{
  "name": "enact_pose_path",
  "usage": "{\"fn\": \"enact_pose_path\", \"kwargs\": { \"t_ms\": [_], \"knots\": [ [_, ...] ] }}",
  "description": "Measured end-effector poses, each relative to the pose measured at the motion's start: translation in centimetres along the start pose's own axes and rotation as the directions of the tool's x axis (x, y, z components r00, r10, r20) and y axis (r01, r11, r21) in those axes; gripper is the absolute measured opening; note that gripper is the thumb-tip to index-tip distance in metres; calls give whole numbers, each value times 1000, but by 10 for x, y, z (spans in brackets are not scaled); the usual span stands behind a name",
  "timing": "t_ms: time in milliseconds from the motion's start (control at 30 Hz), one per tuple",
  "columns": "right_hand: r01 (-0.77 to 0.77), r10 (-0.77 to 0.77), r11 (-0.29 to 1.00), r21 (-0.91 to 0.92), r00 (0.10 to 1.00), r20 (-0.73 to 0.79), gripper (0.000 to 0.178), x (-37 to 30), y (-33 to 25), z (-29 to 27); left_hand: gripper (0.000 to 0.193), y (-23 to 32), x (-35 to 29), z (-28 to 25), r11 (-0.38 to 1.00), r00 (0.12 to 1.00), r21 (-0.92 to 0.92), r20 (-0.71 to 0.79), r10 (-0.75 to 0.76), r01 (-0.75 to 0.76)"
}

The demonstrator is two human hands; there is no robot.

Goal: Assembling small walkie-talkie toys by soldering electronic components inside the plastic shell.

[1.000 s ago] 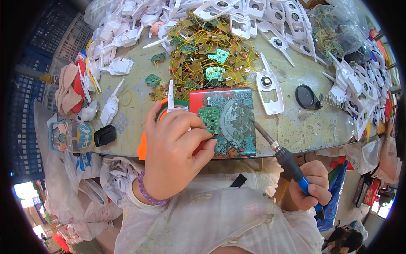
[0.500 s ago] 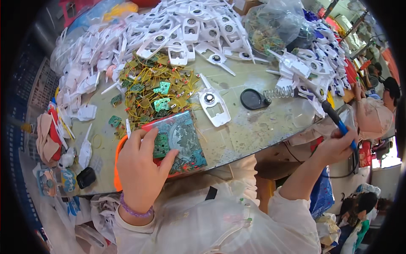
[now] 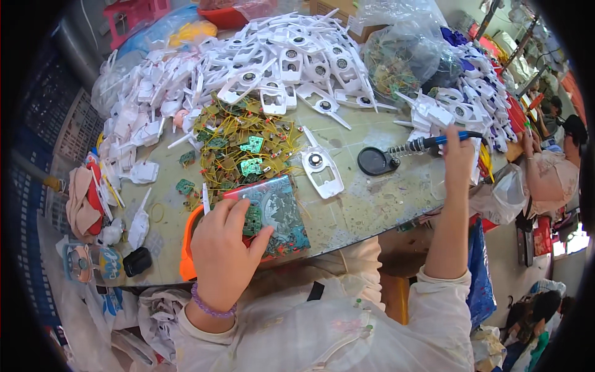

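My left hand rests at the near edge of the table, thumb and fingers around a small green circuit board. That board lies on a flat slab with a dark patterned top, and the fingers hide part of it. Off to the right, my right hand grips the blue handle of a soldering iron. The iron's front end sits in the spring coil of a black stand. Between the hands and beyond them lies a white plastic housing with a round speaker in it.
Wired circuit boards are heaped behind the slab. White housings pile up across the back. An orange object is beside my left hand, with a black object farther left. A clear bag of wired parts stands back right.
My right hand has swung inward and away from me, bringing the soldering iron from the air at the right into the stand's coil. The left hand keeps its place on the board.
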State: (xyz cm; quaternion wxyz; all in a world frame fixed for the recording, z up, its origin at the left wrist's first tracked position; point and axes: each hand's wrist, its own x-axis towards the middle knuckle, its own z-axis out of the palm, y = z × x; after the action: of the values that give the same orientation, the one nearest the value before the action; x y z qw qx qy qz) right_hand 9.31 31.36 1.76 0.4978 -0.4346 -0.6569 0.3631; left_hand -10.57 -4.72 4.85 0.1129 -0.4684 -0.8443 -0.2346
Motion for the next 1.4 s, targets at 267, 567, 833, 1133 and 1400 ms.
{"fn": "enact_pose_path", "kwargs": {
  "t_ms": [267, 567, 833, 1133, 1400],
  "knots": [
    [8, 71, 910, 414, 982, -176, 22, -92, 7, 40, 42, -10, -4, 0, 996, 998, -65, -12, -63, 62],
    [317, -503, 850, 420, 727, 468, 18, -179, -69, 87, 45, -40, -14, -20, 588, 961, -773, 101, -259, 239],
    [370, -652, 753, 544, 309, 692, 39, -196, -128, 144, 44, -54, -30, -16, 480, 973, -867, 21, -229, 132],
    [275, -500, 858, 434, 249, 830, 14, -188, -129, 149, 43, -62, -35, -11, 436, 956, -900, -110, -270, 20],
    [85, -426, 893, 442, 480, 767, 8, -204, -124, 137, 54, -61, -31, -1, 488, 947, -873, -156, -282, 1]
  ]
}}
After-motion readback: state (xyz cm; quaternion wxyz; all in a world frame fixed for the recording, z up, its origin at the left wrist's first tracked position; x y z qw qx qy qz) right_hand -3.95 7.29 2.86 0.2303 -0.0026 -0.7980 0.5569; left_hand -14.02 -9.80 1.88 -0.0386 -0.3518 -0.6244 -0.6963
